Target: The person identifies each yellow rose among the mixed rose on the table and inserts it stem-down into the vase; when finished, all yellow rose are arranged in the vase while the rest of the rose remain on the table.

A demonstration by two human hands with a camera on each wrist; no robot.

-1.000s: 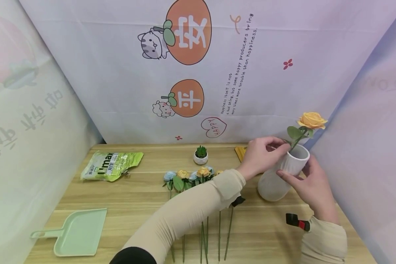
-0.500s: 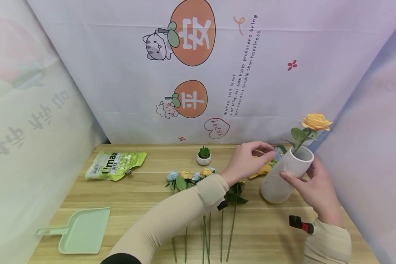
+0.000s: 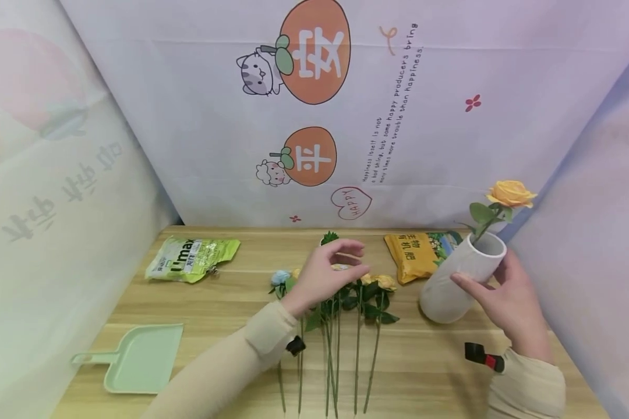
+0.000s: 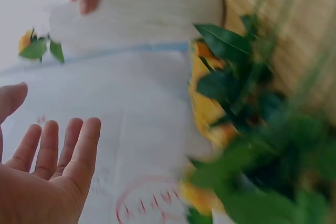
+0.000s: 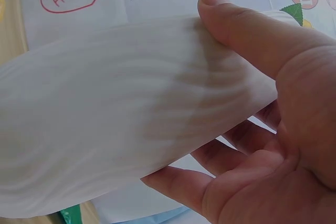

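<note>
A white vase [image 3: 458, 279] with wavy ridges leans to the right on the table, and my right hand [image 3: 516, 297] grips its side, thumb in front and fingers behind. One yellow rose [image 3: 511, 194] stands in the vase, its leaves above the rim and its lower stem hidden inside. My left hand [image 3: 327, 273] hovers above a row of artificial roses lying on the table, its fingers relaxed and holding nothing. Among these are a blue rose [image 3: 281, 277] and a yellow rose [image 3: 385, 283], their green stems pointing toward me. The left hand hides part of the blooms.
Behind the vase lies a yellow packet [image 3: 414, 256]. A small potted succulent [image 3: 329, 237] is partly hidden by my left hand. At the left are a green and white bag [image 3: 191, 259] and a pale green dustpan [image 3: 145, 359]. Printed cloth walls [image 3: 215, 145] surround the table.
My left hand has come away from the rose at the vase's rim and moved left over the row of roses. The right hand keeps its grip on the vase. The yellow packet is uncovered.
</note>
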